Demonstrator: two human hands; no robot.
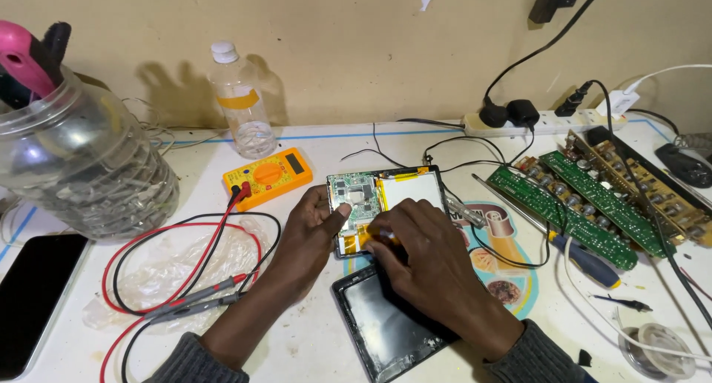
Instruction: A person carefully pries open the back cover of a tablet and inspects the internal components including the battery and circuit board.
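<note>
Two hands are busy on a white table [311, 353]. Closest to us lies a dark back cover [386, 327], flat on the table, and the right wrist rests over its top edge. The right hand [430, 268] is curled up, and its fingers pinch a small tool with an orange handle [380, 238]. The tip of the tool is hidden, so I cannot tell what it touches. The left hand [308, 238] lies beside it with the fingers pressed together, and the thumb pushes down on the opened tablet [386, 197]. The tablet lies flat in the middle of the table, just past both hands. Inside it you can see a green board on the left and a pale flat battery on the right.

To the left, red and black wires [185, 272] loop over a clear plastic bag [170, 268]. They run up to a yellow meter [268, 177]. A black phone [37, 294] lies at the left edge, and a big clear jar [81, 160] stands behind it.

To the right lie a screwdriver with a blue handle [586, 263] and long green circuit boards [586, 205].

Farthest back, a clear bottle [241, 105] stands by the wall, and a white power strip [549, 120] with black plugs sits at the back right.
</note>
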